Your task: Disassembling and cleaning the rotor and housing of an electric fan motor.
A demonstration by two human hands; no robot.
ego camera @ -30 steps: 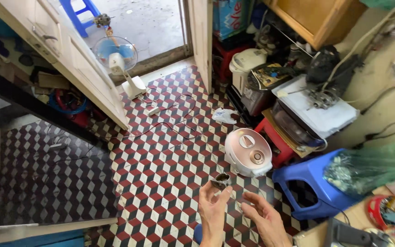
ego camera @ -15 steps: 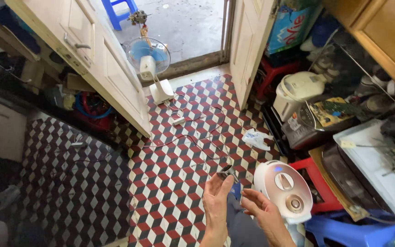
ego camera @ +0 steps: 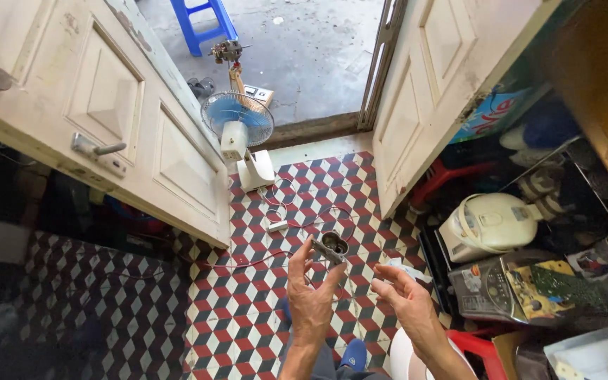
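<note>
Holding a small grey metal part (ego camera: 333, 248) up over the checkered tile floor (ego camera: 248, 331), the left hand (ego camera: 311, 302) pinches it between thumb and fingertips; best kept steady and turned by the rim so its round openings stay in view. The right hand (ego camera: 406, 302), just right of it, is empty, fingers loosely curled. Far left stands a white fan (ego camera: 237, 134) with blue blades; right, a smooth cream rice cooker (ego camera: 490, 222).
</note>
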